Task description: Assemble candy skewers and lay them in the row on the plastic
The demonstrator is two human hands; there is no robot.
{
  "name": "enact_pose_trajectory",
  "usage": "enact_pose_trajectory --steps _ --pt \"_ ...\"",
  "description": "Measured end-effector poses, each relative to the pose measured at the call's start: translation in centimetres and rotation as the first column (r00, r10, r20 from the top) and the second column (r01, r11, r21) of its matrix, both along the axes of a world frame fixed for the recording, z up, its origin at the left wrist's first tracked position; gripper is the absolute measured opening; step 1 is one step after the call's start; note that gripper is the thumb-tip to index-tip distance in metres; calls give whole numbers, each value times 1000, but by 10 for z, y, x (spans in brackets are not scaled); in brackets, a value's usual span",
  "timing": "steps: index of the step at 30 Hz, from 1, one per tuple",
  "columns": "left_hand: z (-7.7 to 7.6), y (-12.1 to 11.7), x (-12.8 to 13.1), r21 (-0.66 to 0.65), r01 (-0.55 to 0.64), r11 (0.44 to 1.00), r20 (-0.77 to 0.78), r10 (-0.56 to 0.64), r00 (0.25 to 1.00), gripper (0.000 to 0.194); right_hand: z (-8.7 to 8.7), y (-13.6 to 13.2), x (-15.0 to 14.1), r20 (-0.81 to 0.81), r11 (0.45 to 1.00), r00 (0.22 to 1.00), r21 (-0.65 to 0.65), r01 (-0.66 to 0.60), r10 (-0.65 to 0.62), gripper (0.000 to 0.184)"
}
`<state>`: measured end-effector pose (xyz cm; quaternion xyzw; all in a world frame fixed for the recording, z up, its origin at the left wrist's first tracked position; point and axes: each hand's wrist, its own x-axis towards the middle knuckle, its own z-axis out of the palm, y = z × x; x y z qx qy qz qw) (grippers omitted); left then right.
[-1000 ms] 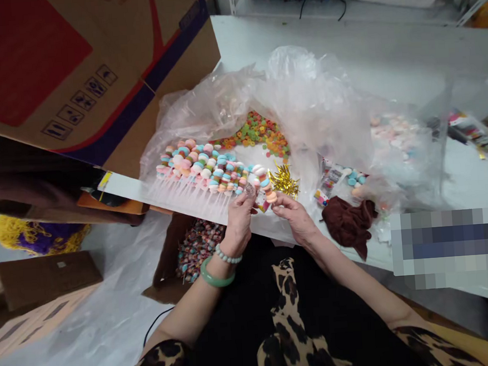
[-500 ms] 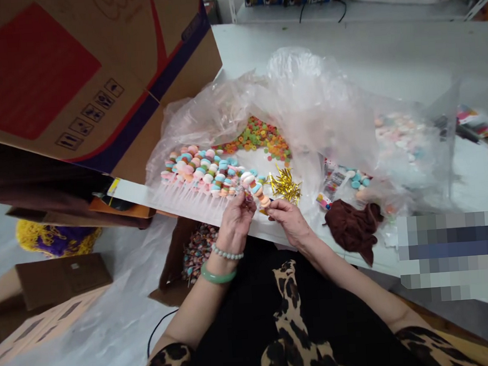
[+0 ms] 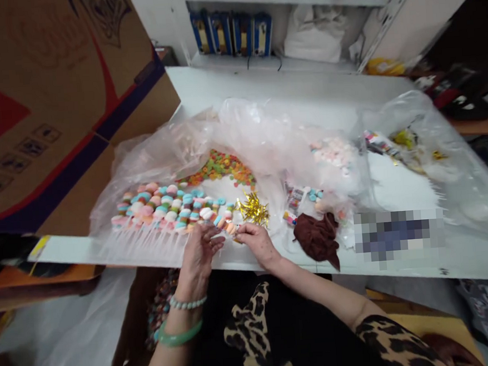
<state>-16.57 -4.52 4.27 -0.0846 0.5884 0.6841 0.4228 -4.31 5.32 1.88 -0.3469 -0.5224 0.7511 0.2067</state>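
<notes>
My right hand (image 3: 259,244) pinches the lower end of a candy skewer (image 3: 229,227) strung with orange, white and blue marshmallow pieces. Close to the skewer's left side is my left hand (image 3: 201,252), its fingers loosely bent and apart; the fingertips are blurred, and contact with the skewer is unclear. Finished-looking candy skewers (image 3: 162,206) lie in a row to the left, white sticks toward me. Behind them are ring-shaped gummies (image 3: 226,167) in orange, green and red. Gold twist ties (image 3: 254,207) lie just beyond my right hand.
A large cardboard box (image 3: 137,95) stands at the left on the white table (image 3: 400,258). Crumpled clear plastic (image 3: 256,121) lies behind the candy. A brown cloth (image 3: 317,236) and pale marshmallows (image 3: 334,153) are to the right. Below the table edge, a carton holds wrapped candies (image 3: 163,306).
The view has swung up and to the right, showing more shelf and table. My left fingers have loosened and spread, while my right hand keeps its pinch on the candy skewer.
</notes>
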Motion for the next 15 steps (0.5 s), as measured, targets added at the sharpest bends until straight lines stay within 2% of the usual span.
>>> enact_pose_trajectory --steps 2,4,7,10,12,15 --pt "-1 1 3 34 55 998 45 -57 997 49 -2 3 -1 -4 998 998 9 62 -62 13" --pt "-6 4 6 9 103 995 16 -104 995 45 -1 3 -3 -18 997 997 12 72 -72 13" --pt "-16 11 9 -68 42 997 -37 -45 998 36 -3 -2 -5 -43 999 999 -24 27 -28 9" --pt "-20 19 8 -16 -41 999 5 41 999 28 -9 -7 -5 -59 998 998 -60 22 -25 7" --pt "-19 21 8 36 -21 999 18 21 1000 27 -15 -5 -4 -69 998 997 -43 42 -45 8" --pt "-18 22 10 12 20 1000 -3 -20 1000 24 -19 0 -2 -103 998 994 -57 23 -29 9"
